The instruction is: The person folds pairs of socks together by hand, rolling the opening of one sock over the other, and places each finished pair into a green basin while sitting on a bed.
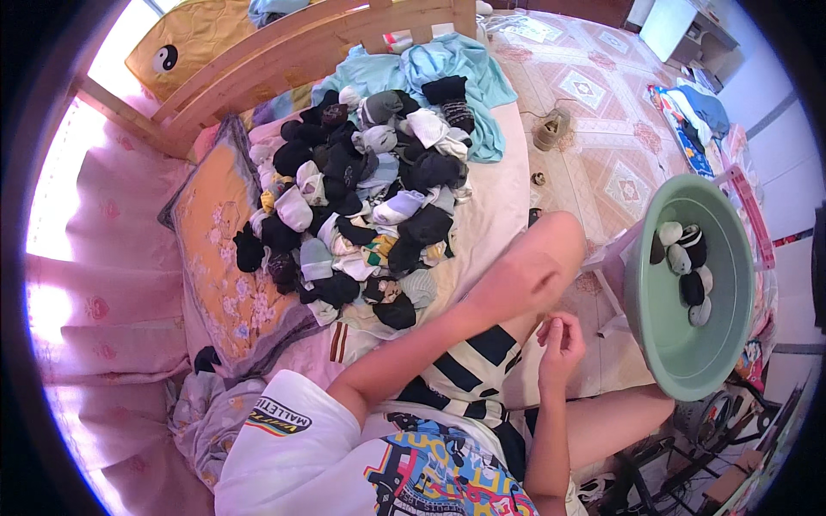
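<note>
My left hand (519, 285) lies over my raised bare knee; its fingers blend into the leg and I cannot make out how they are set. Just below it, my right hand (561, 344) is held up with loosely bent fingers, and nothing shows in it. A big heap of balled socks (344, 181) in black, white, grey and pale blue covers the bed ahead and left of my arms. To the right stands a round green tub (644, 292) with several balled socks (688, 258) at its bottom.
An orange flowered pillow (228, 258) borders the heap on the left. Light blue cloth (482, 86) lies behind it, by the wooden bed rail (284, 64). A pink stool (748, 215) is by the tub, and a beige shoe (551, 129) is on the tiled floor (594, 95).
</note>
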Available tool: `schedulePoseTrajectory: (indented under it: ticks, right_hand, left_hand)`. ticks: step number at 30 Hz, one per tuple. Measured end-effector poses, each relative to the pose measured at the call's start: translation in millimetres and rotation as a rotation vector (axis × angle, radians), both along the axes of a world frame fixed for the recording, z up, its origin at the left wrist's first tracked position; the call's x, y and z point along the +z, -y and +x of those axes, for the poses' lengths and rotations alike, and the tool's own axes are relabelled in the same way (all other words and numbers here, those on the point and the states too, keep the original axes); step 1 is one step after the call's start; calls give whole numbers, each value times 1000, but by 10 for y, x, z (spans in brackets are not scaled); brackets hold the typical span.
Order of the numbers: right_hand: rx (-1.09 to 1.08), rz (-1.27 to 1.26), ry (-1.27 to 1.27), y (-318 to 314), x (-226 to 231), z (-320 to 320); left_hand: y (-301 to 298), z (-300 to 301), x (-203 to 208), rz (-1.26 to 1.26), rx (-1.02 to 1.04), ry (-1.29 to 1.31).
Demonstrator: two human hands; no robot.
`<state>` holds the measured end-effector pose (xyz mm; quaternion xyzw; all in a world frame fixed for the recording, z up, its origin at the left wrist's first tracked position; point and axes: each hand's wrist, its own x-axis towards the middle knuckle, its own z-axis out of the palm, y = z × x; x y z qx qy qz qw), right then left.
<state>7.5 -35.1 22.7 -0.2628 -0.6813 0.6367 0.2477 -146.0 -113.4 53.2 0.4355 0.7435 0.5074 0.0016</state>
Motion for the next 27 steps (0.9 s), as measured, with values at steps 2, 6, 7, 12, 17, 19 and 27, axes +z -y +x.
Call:
schedulePoseTrajectory:
  ticks: [2,6,7,12,17,19,27]
  right_hand:
    - [51,-7,-8,51,53,-59]
    - [116,-46,-6,103,22,-65]
    - [128,-49,-3,100,10,-55]
    - [96,-41,1,82,-7,-28]
    - [47,4,2,-24,-35,19]
    - [33,-12,-1,-35,-48,30]
    - [44,-18,3,-9,29,8]
  left_hand:
    - [188,-250,-18,-94,177,-30]
    - [687,-1290,-293,-307,587,-224]
    - [839,-1577,-382,-344,679,-297]
    - [1300,-2414,-352,-597,948,-415]
    - [1408,-2602,-272,-661,980,-327]
    - [1514,-2683,-297,-720,976,-279]
    - [1548,-2061,271,-197,843,-413]
